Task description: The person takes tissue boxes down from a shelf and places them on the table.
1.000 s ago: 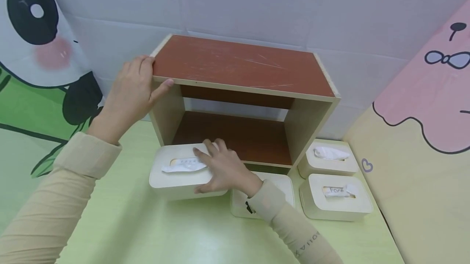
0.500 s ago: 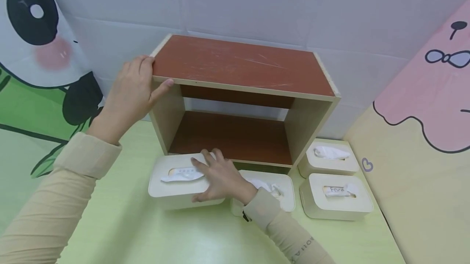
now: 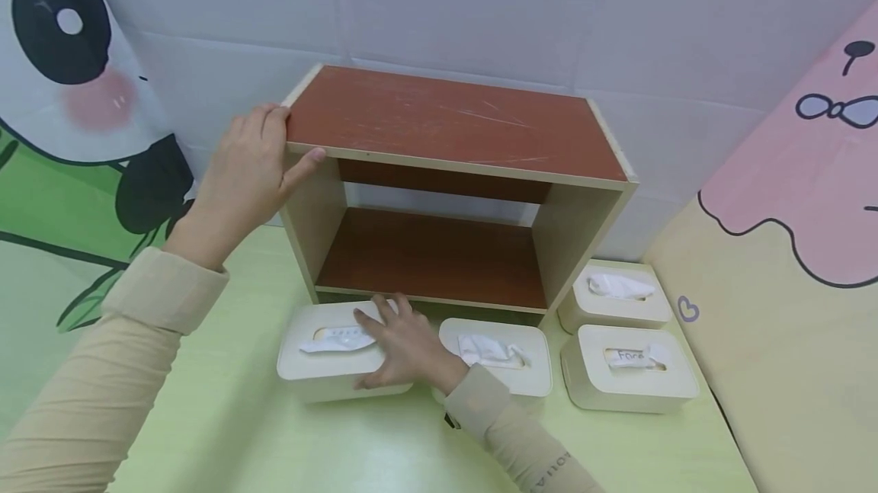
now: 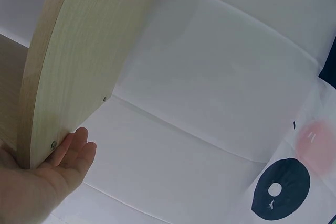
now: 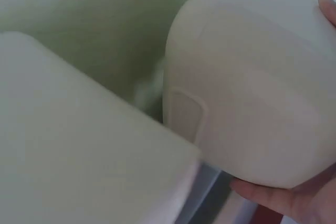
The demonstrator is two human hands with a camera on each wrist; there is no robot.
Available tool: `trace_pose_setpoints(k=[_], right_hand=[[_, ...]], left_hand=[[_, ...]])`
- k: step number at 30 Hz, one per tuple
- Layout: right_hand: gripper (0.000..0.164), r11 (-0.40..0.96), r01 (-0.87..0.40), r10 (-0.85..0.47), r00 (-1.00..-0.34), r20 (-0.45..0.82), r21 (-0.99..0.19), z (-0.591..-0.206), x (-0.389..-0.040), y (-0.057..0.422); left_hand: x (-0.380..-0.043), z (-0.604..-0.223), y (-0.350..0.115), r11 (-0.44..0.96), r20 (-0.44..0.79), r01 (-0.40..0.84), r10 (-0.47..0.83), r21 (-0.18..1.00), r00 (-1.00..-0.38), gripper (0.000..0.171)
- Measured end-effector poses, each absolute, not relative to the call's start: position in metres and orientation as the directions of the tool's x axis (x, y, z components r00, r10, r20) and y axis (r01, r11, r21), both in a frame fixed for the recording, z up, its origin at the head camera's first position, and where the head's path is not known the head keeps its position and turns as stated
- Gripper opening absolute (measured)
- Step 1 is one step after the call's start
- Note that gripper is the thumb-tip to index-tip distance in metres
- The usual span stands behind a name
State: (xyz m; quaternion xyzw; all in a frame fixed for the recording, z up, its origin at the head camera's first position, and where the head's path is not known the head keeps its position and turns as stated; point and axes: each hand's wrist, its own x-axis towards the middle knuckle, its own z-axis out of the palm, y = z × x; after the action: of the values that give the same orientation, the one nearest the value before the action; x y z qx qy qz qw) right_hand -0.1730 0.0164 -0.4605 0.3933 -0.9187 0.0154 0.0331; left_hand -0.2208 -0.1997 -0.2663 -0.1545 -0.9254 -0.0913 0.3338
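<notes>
My left hand (image 3: 243, 165) grips the upper left corner of a small wooden shelf unit (image 3: 446, 123), thumb over the front edge. In the left wrist view its fingers (image 4: 79, 156) bend around the side panel (image 4: 79, 72). My right hand (image 3: 410, 347) holds a cream tissue box (image 3: 298, 333) from its right end, fingers spread on the lid and thumb low on the front. That box is in front of the shelf's lower left, a tissue lying over its slot. Beside it, partly behind the right wrist, stands a second tissue box (image 3: 528, 371).
Two more tissue boxes stand right of the shelf, one at the back (image 3: 583, 299) and one in front (image 3: 658, 386) with a marked tissue. The shelf's middle board (image 3: 439, 257) is bare brown. Cartoon-printed walls (image 3: 809, 180) border the pale green table (image 3: 226, 401).
My right hand has lowered the tissue box and drawn it toward me, from the middle board's front to below its edge. More of the second box shows. The left hand stays put.
</notes>
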Motion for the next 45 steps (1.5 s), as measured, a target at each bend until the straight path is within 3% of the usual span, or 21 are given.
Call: trace_pose_setpoints(k=[17, 45], right_hand=[[0.096, 0.721, -0.691, -0.693, -0.716, 0.087, 0.049, -0.492, -0.172, 0.008], [0.098, 0.768, -0.640, -0.631, -0.765, 0.130, -0.038, -0.519, -0.173, 0.007]], left_hand=[[-0.221, -0.266, -0.200, 0.935, 0.630, 0.346, 0.222, 0.079, -0.744, 0.066], [-0.220, -0.266, -0.199, 0.932, 0.648, 0.354, 0.221, 0.080, -0.729, 0.066]])
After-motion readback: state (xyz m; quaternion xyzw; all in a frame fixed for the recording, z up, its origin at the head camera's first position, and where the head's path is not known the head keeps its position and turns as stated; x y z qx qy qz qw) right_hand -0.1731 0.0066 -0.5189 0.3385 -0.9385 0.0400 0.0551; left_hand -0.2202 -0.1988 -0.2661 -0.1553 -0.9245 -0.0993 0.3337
